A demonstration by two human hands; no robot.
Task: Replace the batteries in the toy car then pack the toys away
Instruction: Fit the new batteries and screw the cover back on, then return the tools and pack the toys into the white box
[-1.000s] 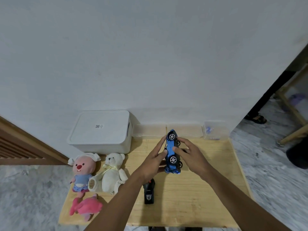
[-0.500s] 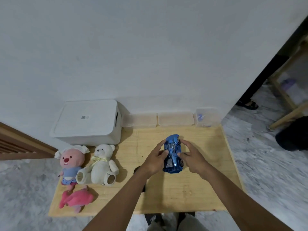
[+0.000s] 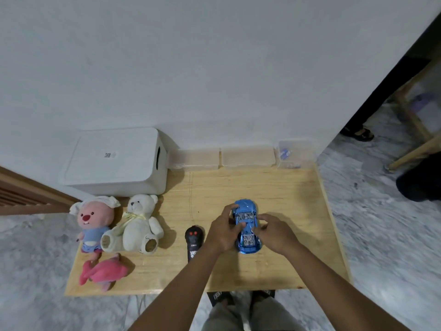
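Gripping the toy car from both sides, the person is working at the wooden table, and the car is sitting roof-up near the table's middle, just right of the black remote control. The left hand is curling its fingers over the car's left flank and roof. The right hand is pinching the opposite flank with bent fingers, so neither hand is free or spread wide. I'm taking this as the battery step, though the underside is facing down and I cannot tell whether fresh cells are already in. If they are not, the next move is calling for the car to be turned over so the hatch is facing up, with one hand steadying the body. If they are, the car is heading for the white storage box, whose lid is closed, and so are the teddy bear and the two pink plush toys.
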